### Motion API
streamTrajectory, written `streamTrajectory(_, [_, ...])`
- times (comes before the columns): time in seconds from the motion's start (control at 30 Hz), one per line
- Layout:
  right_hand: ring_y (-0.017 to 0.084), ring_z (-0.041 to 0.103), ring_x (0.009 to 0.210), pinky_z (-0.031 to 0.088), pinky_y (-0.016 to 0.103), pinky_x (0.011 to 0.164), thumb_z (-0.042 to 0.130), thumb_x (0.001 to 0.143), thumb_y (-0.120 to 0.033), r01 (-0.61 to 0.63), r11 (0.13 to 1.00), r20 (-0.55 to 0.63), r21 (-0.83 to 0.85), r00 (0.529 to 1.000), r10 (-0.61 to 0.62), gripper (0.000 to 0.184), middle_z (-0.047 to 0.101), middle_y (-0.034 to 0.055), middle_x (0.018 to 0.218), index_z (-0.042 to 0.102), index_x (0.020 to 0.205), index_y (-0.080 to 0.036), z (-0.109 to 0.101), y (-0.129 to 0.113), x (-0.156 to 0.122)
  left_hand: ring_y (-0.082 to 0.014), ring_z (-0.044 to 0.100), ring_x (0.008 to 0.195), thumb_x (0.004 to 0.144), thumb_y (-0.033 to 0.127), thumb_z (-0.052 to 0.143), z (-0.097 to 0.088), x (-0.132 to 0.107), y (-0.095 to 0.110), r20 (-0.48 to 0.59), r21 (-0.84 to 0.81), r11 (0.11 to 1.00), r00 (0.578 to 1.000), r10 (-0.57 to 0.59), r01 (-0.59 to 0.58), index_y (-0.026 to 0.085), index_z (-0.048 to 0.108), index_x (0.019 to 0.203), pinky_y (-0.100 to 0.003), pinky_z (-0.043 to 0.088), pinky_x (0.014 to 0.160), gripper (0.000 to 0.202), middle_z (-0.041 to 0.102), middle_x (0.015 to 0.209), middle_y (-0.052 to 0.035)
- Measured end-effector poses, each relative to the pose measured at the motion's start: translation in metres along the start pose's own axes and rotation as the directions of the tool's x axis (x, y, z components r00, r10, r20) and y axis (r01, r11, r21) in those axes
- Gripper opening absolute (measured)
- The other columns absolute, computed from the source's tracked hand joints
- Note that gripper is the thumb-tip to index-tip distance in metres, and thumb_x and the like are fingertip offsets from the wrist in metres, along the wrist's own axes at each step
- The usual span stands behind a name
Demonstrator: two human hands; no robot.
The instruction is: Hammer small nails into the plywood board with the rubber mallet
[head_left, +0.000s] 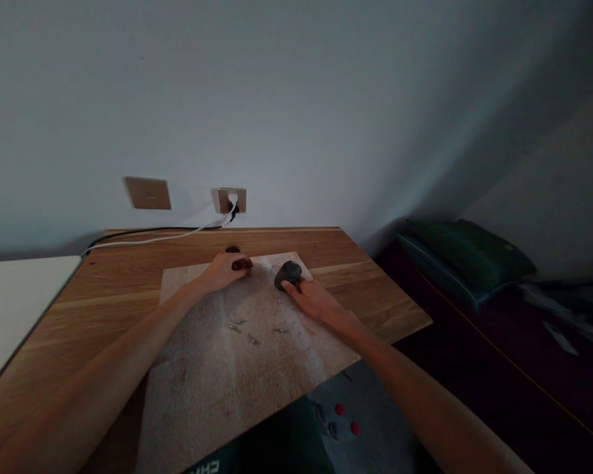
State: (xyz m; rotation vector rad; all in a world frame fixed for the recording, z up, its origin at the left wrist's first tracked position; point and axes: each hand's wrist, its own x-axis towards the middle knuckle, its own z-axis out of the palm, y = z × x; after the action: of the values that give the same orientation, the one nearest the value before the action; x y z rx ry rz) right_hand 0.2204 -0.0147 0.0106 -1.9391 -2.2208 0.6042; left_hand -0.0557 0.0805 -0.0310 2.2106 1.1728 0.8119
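Note:
My left hand point(223, 270) rests at the far side of a pale mat point(212, 368) on the wooden desk point(103, 296), its fingers curled round a small dark object point(241, 264). My right hand point(310, 297) reaches to the mat's far right corner and its fingertips hold a dark rounded object point(288, 274). Another small dark piece point(232, 249) lies on the desk just beyond the left hand. Several small metal screws point(251, 327) lie scattered on the mat between my forearms.
A white cable point(158, 238) and a black one run along the desk's back edge to a wall socket point(231, 200). A white surface point(14, 303) adjoins the desk at the left. Dark bags point(467, 257) lie at the right.

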Motion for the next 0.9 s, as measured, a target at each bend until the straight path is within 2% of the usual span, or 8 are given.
streamTrajectory(0.4, [0.025, 0.073, 0.108, 0.061, 0.048, 0.094, 0.068, 0.106, -0.041, 0.01, 1.0, -0.007, -0.007, 1.0, -0.01, 0.032, 0.073, 0.0095, 0.127, 0.07, 0.128, -0.018, -0.001, -0.001, -0.001, -0.0231, 0.074, 0.079, 0.076, 0.032, 0.069, 0.003, -0.001, 0.0, 0.011, 0.011, 1.0, 1.0, -0.008, 0.008, 0.021, 0.076, 0.09, -0.031, 0.057, 0.077, 0.019, 0.078, 0.084, -0.0033])
streamTrajectory(0.53, [0.025, 0.073, 0.11, 0.061, 0.048, 0.095, 0.068, 0.106, -0.041, 0.035, 0.999, 0.0, -0.008, 0.999, -0.035, 0.031, 0.073, 0.0095, 0.128, 0.07, 0.127, -0.019, -0.003, -0.001, -0.001, -0.0228, 0.074, 0.08, 0.079, 0.033, 0.068, 0.003, -0.001, 0.0, 0.005, 0.006, 1.0, 1.0, -0.002, 0.002, 0.022, 0.075, 0.089, -0.031, 0.057, 0.078, 0.017, 0.079, 0.086, -0.0034])
streamTrajectory(0.67, [0.025, 0.074, 0.108, 0.061, 0.048, 0.095, 0.066, 0.106, -0.044, 0.059, 0.998, -0.001, -0.017, 0.998, -0.059, 0.033, 0.074, 0.0096, 0.126, 0.07, 0.127, -0.018, -0.005, -0.002, 0.0, -0.0223, 0.075, 0.08, 0.076, 0.029, 0.069, 0.004, -0.001, -0.002, 0.008, -0.016, 1.0, 1.0, -0.003, 0.003, 0.021, 0.075, 0.097, -0.031, 0.058, 0.078, 0.023, 0.08, 0.088, -0.0033])
streamTrajectory(0.77, [0.025, 0.074, 0.108, 0.059, 0.05, 0.099, 0.061, 0.108, -0.05, 0.083, 0.996, -0.017, -0.03, 0.996, -0.084, 0.038, 0.076, 0.0094, 0.121, 0.071, 0.125, -0.017, -0.005, -0.013, 0.005, -0.0217, 0.076, 0.079, 0.076, 0.027, 0.07, 0.005, -0.001, -0.003, 0.009, -0.037, 0.999, 1.0, -0.012, 0.013, 0.021, 0.073, 0.104, -0.03, 0.058, 0.077, 0.029, 0.08, 0.088, -0.0033])
streamTrajectory(0.9, [0.026, 0.075, 0.11, 0.055, 0.049, 0.103, 0.048, 0.111, -0.061, 0.131, 0.99, -0.022, -0.055, 0.991, -0.133, 0.053, 0.079, 0.0125, 0.117, 0.073, 0.124, -0.015, -0.009, -0.04, 0.02, -0.0208, 0.075, 0.077, 0.076, 0.026, 0.07, 0.006, -0.002, -0.004, 0.004, -0.047, 0.999, 1.0, -0.019, 0.02, 0.02, 0.072, 0.109, -0.03, 0.058, 0.076, 0.034, 0.08, 0.088, -0.0035])
